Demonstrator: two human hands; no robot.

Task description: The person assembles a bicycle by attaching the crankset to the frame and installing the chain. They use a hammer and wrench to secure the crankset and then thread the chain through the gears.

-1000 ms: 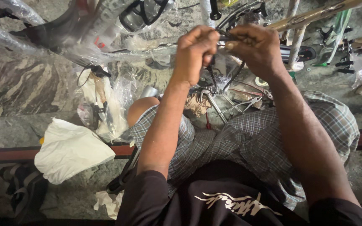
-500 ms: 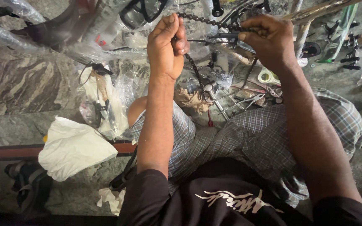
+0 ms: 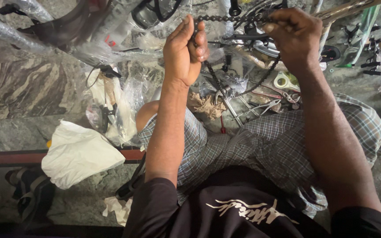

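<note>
2 hands stretch a bicycle chain over a cluttered stone floor

Near left lies a white cloth (image 3: 79,152); tools (image 3: 248,108) sit past the checked lap. Farther up, the left hand (image 3: 184,50) pinches the chain (image 3: 219,18) between curled fingers and thumb, the right hand (image 3: 294,33) grips its other end, and slack loops hang between them

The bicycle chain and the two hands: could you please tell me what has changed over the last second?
The left hand has drawn away from the right hand, leftward, pulling the bicycle chain out into a taut stretch between them. Both hands keep their grip on it. The white cloth and the pliers on the floor lie as before.
</note>
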